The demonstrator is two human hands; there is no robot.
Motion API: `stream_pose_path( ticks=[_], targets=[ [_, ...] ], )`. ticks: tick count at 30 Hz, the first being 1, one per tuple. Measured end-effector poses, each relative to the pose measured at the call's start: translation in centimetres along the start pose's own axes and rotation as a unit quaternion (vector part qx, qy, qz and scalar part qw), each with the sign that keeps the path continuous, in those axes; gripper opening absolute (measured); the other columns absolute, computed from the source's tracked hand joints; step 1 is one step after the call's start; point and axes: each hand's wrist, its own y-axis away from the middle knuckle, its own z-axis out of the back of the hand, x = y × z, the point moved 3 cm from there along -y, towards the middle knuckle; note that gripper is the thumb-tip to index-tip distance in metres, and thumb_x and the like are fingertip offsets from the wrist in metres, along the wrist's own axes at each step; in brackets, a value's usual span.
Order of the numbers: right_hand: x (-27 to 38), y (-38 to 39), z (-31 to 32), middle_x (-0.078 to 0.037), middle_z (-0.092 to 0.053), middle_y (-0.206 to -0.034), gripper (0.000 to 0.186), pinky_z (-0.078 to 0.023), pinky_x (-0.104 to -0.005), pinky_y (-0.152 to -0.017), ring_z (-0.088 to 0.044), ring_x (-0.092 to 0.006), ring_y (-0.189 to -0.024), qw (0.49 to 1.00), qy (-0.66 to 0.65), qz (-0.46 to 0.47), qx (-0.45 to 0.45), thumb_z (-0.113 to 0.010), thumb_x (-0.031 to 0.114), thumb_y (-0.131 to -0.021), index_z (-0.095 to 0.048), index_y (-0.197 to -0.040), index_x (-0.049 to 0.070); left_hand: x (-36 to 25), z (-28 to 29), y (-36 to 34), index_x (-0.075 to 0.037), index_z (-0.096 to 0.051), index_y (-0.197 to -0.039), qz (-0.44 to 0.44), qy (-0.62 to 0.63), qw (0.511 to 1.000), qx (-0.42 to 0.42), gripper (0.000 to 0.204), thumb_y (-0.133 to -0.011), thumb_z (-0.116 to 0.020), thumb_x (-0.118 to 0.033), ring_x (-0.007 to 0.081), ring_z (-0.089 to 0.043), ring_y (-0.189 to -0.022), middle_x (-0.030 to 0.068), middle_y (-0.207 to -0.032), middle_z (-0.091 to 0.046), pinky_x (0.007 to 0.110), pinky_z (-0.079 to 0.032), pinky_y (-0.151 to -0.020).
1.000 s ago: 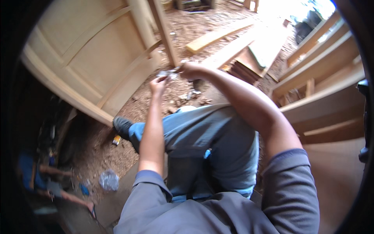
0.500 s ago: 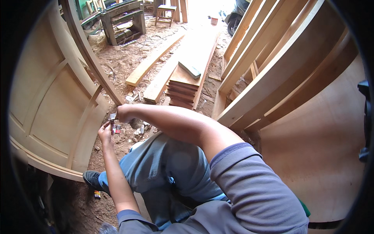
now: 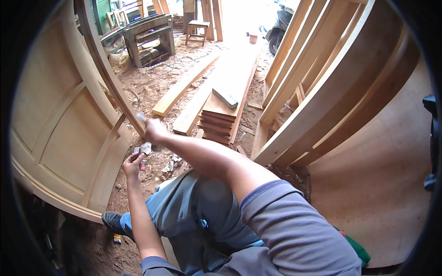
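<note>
My right hand (image 3: 155, 130) is closed around a small pale-tipped tool (image 3: 141, 117), blurred, its kind unclear. The tip is at the long upright wooden edge piece (image 3: 110, 83) in front of a panelled wooden door (image 3: 69, 138). Below it, my left hand (image 3: 133, 164) pinches a small light grey flat piece (image 3: 137, 151) between thumb and fingers. Its far end is hard to tell from the pale scraps on the ground behind. My right forearm reaches across my bent knee toward the left.
Long boards (image 3: 186, 83) and a stack of dark-edged planks (image 3: 216, 124) lie on shavings, a greenish block (image 3: 225, 98) on top. Tall wooden frames (image 3: 317, 87) lean at right. A workbench (image 3: 149, 41), stool (image 3: 197, 32) and motorbike (image 3: 276, 34) stand farther back.
My right hand has lifted away from my left hand, up to the wooden edge piece. My left hand has shifted slightly right and down, still pinching the grey piece. The whole view has tilted a little.
</note>
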Motion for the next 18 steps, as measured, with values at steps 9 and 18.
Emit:
stream_pose_path(
  ticks=[9, 18],
  targets=[
    [-1.7, -0.6, -3.1, -0.018, -0.069, -0.091, 0.042, -0.052, -0.0367, -0.072, -0.067, -0.0260, -0.076, 0.943, 0.195, 0.143, 0.227, -0.058, 0.014, -0.082, -0.064, -0.121, 0.026, 0.9, 1.8, -0.5, -0.003, -0.066, -0.097, -0.011, 0.037, 0.993, -0.107, 0.020, -0.081, -0.074, -0.010, 0.0041, -0.053, -0.063, 0.0000, -0.083, -0.066, 0.018, -0.040, -0.054],
    [-1.6, -0.3, -4.7, -0.017, -0.068, -0.090, 0.042, -0.053, -0.0390, -0.074, -0.066, -0.0294, -0.078, 0.910, 0.267, 0.184, 0.258, -0.056, 0.013, -0.082, -0.064, -0.120, 0.028, 2.1, 2.3, -1.3, 0.000, -0.062, -0.107, 0.007, -0.001, 0.995, -0.102, 0.019, -0.090, -0.057, -0.004, 0.0062, -0.051, -0.058, 0.0040, -0.084, -0.066, 0.020, -0.041, -0.050]
  ],
)
